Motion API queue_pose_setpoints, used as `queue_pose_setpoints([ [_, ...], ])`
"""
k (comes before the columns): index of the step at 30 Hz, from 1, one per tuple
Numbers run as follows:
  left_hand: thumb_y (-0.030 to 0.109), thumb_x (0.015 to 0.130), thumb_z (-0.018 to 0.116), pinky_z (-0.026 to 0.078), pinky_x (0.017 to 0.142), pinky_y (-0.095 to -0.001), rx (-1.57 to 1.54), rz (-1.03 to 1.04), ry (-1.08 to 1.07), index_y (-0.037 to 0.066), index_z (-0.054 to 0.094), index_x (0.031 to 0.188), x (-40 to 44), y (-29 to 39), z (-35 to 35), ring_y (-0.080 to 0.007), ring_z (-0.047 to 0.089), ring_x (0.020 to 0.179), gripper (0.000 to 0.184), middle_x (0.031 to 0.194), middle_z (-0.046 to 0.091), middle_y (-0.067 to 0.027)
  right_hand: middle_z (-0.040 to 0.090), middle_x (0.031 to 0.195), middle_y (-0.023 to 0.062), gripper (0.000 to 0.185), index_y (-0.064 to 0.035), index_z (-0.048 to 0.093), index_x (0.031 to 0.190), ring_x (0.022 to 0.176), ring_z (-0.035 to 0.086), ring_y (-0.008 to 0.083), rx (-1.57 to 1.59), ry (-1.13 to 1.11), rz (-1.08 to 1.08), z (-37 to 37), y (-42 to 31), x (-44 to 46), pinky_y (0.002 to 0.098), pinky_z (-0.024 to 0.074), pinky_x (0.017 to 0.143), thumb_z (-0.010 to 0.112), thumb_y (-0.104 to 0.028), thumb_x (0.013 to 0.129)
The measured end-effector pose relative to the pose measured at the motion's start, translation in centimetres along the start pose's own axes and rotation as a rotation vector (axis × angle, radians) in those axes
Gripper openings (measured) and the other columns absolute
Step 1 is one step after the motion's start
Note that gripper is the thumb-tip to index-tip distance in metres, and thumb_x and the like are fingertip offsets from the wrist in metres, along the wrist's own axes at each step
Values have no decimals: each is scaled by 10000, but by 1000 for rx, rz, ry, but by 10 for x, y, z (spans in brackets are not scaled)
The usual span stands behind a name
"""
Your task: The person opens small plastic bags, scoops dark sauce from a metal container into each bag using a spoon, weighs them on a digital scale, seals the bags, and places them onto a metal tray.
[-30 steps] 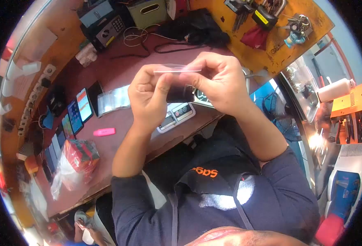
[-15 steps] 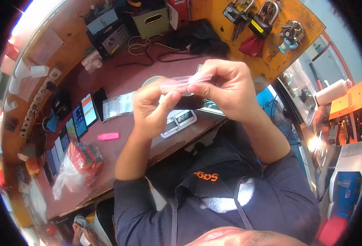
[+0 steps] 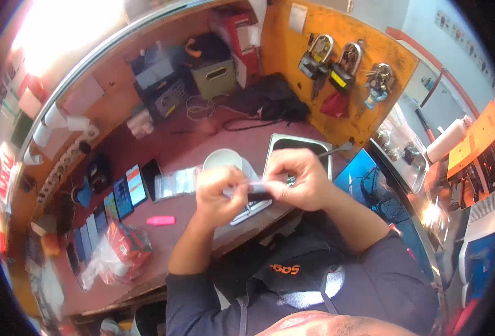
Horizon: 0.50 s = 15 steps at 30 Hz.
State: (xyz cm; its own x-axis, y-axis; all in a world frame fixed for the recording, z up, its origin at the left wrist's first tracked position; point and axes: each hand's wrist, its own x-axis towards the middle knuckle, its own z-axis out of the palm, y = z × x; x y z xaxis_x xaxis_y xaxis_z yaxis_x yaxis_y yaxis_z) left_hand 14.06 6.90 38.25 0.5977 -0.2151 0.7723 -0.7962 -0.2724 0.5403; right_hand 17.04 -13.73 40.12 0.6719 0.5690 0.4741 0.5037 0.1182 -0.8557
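My left hand (image 3: pixel 219 193) and my right hand (image 3: pixel 299 178) are raised over the front of the bench, fingers pinched and facing each other. Between them stretches a small clear plastic bag (image 3: pixel 256 183) with a pinkish tint, mostly covered by the fingers. Beneath the hands, a small silver digital scale (image 3: pixel 250 214) is partly hidden. Behind my left hand stands a white bowl (image 3: pixel 222 159). A metal tray (image 3: pixel 278 138) lies behind my right hand, with a handle sticking out of it. Flat clear plastic bags (image 3: pixel 174 183) rest left of the bowl.
Several phones (image 3: pixel 136 185) line the left side, near a pink highlighter (image 3: pixel 161 220) and a red package in a plastic bag (image 3: pixel 127 252). Padlocks (image 3: pixel 342 73) and keys hang on the orange panel. Dark cloth (image 3: pixel 272 101) and a green box (image 3: pixel 214 80) sit at the back.
My head view has tilted up, showing more of the bowl and tray. Both hands sit lower in view, and less of the plastic bag shows between them.
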Motion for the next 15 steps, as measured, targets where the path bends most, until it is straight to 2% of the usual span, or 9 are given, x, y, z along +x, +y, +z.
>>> queue_pose_setpoints([
  [1, 2, 696, 605, 443, 516, -298, 47, 28, -16, 11, 585, 701, 2, 4, 3, -201, 584, 530, 23, 626, 607, -108, 596, 715, 47, 105, -22, 621, 763, 688, 559, 120, -43, -27, -33, -1, 4, -2, 282, 439, 632, 694, -97, 762],
  [2, -29, 644, 644, 456, 519, -324, 90, 52, -34, 44, 580, 688, 3, 8, 4, -235, 586, 543, 106, 632, 602, -98, 583, 725, 43, 57, -18, 602, 740, 661, 531, 132, -46, -38, -50, 0, 1, -3, 270, 419, 609, 654, -4, 722],
  [5, -22, 624, 648, 445, 509, -332, 89, 76, -79, 49, 585, 688, 2, 12, 11, -243, 569, 528, 114, 616, 583, -93, 575, 732, 57, 61, -25, 608, 765, 660, 540, 161, -80, -36, -117, -3, 0, -12, 291, 425, 603, 654, -17, 727],
  [6, -22, 624, 648, 445, 509, -332, 69, 88, -103, 49, 585, 688, 2, 15, 14, -243, 569, 528, 114, 616, 583, -93, 576, 745, 68, 72, -27, 609, 780, 666, 558, 191, -132, -67, -121, -7, -3, -15, 312, 438, 604, 656, -23, 725],
  [7, -22, 609, 642, 439, 508, -333, 108, 83, -99, 48, 582, 687, 1, 18, 18, -243, 561, 527, 121, 609, 570, -90, 594, 753, 115, 101, -9, 607, 773, 690, 595, 242, -155, -60, -143, -6, -4, -18, 336, 467, 627, 655, -78, 716],
  [10, -16, 568, 610, 422, 520, -336, 181, 65, -135, 38, 569, 684, -5, 25, 35, -251, 546, 548, 135, 617, 551, -92, 592, 766, 127, 83, -10, 608, 788, 702, 598, 289, -171, -74, -155, -8, -4, -34, 372, 465, 626, 652, -68, 749],
  [11, -16, 568, 610, 422, 520, -336, 129, 82, -192, 38, 569, 684, -9, 25, 40, -251, 546, 548, 135, 617, 551, -92, 583, 769, 121, 67, -15, 608, 795, 697, 589, 296, -188, -58, -179, -10, -2, -40, 380, 457, 613, 652, -59, 771],
  [13, -1, 603, 633, 424, 541, -338, 224, 67, -184, 28, 566, 688, -15, 23, 47, -263, 541, 553, 112, 647, 572, -105, 593, 777, 164, 80, -11, 600, 802, 757, 605, 360, -207, -45, -171, -13, 1, -55, 414, 463, 648, 642, -78, 809],
  [15, 15, 631, 657, 432, 565, -344, 168, 74, -238, 18, 584, 729, -21, 17, 59, -272, 546, 575, 123, 676, 585, -113, 602, 771, 160, 88, -28, 605, 841, 762, 617, 354, -204, -4, -103, -15, 7, -72, 415, 463, 643, 639, -109, 832],
])
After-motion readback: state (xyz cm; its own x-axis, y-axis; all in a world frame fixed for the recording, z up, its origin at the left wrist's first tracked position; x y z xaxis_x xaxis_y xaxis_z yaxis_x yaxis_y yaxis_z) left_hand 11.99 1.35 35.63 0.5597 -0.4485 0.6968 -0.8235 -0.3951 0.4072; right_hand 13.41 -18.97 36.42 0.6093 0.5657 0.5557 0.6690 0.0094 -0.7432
